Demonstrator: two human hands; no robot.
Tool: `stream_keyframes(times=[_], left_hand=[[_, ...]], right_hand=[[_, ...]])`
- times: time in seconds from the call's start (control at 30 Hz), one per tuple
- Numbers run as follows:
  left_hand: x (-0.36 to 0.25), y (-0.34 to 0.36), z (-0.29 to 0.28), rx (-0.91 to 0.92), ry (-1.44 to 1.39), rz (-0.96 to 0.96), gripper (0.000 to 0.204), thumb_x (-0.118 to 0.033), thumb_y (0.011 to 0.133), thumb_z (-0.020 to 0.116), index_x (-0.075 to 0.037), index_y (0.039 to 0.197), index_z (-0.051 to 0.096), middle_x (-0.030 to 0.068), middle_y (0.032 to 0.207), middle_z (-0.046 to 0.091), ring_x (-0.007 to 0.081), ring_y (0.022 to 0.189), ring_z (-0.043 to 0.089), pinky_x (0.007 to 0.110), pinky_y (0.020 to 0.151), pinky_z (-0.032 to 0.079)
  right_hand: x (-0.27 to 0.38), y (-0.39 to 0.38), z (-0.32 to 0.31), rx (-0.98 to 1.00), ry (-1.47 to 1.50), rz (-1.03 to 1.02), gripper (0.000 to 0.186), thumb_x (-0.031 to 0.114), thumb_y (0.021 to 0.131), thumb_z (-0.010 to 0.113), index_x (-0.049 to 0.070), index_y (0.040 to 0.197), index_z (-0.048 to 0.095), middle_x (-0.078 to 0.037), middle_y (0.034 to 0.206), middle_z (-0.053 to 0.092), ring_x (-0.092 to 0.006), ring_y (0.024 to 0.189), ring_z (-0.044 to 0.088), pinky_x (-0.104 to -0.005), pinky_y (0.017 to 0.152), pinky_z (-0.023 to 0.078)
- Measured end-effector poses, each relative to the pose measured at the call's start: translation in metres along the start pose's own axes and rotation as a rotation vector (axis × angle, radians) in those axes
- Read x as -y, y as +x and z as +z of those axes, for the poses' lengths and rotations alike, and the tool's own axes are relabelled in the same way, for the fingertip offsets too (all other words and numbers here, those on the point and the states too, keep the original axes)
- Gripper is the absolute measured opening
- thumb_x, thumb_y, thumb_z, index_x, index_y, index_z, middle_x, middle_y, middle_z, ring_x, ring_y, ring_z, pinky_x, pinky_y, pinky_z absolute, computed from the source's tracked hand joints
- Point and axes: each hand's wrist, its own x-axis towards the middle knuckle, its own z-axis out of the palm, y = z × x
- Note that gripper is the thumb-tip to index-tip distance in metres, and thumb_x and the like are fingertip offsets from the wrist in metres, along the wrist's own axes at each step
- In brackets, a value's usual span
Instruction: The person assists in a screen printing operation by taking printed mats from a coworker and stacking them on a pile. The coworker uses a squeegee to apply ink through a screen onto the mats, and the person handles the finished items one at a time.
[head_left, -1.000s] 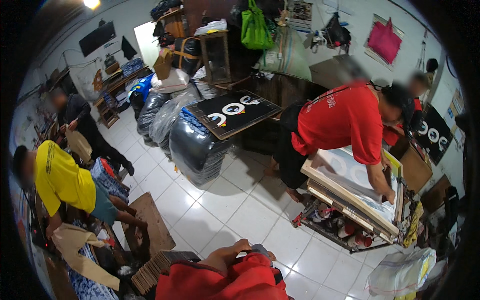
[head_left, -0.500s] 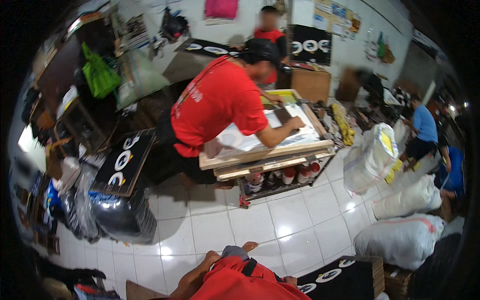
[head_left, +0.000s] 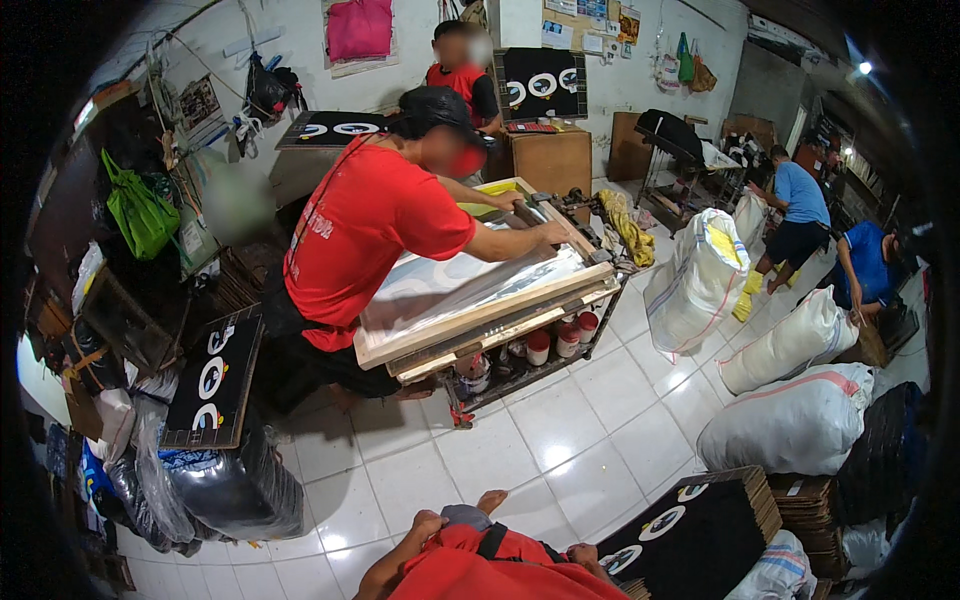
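My left hand (head_left: 428,522) hangs low beside the grey cloth at my lap. Its fingers look curled, and anything inside them is hidden. Close to my right side, my right hand (head_left: 582,554) is partly covered by my red shirt (head_left: 500,578), and its fingers are too small to make out. Next to that hand lies a stack of boards (head_left: 690,535) topped with black cloth bearing white ring prints. Ahead, a co-worker in a red shirt (head_left: 375,225) leans over a wooden printing frame (head_left: 480,320), both hands on a squeegee (head_left: 524,212) near its right end.
Paint tubs (head_left: 538,348) stand under the printing table. Large white sacks (head_left: 790,420) line the right side. A printed black board (head_left: 212,375) rests on a plastic-wrapped bundle (head_left: 235,490) at left. Other people (head_left: 800,195) work farther back. White tiles (head_left: 510,440) cover the floor between.
The view has turned, shifting the room leftward in the picture. The co-worker's squeegee has moved toward the right end of the frame. My hands look nearly unchanged.
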Motion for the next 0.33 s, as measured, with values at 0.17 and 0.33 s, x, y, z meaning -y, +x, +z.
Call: stream_keyframes(times=[0.17,0.33], left_hand=[[0.017,0.003,0.015,0.046,0.122,0.052,0.044,-0.049,0.078,0.052,-0.008,0.082,0.068,0.0111,0.091,0.066,0.0246,0.087,0.062,0.035,0.077,0.047],[0.061,0.018,0.006,0.086,0.379,0.072,0.052,-0.055,0.075,0.049,-0.009,0.086,0.069,0.0137,0.093,0.065,0.0176,0.098,0.060,0.030,0.086,0.044]], right_hand=[[0.018,0.000,-0.002,0.013,0.130,0.091,0.014,0.001,0.076,0.050,-0.003,0.078,0.064,-0.012,0.072,0.063,-0.0211,0.062,0.062,-0.0298,0.052,0.049],[0.022,0.010,0.002,-0.066,0.147,0.073,0.013,0.009,0.075,0.054,0.001,0.077,0.063,-0.010,0.065,0.063,-0.0188,0.053,0.058,-0.0301,0.045,0.046]])
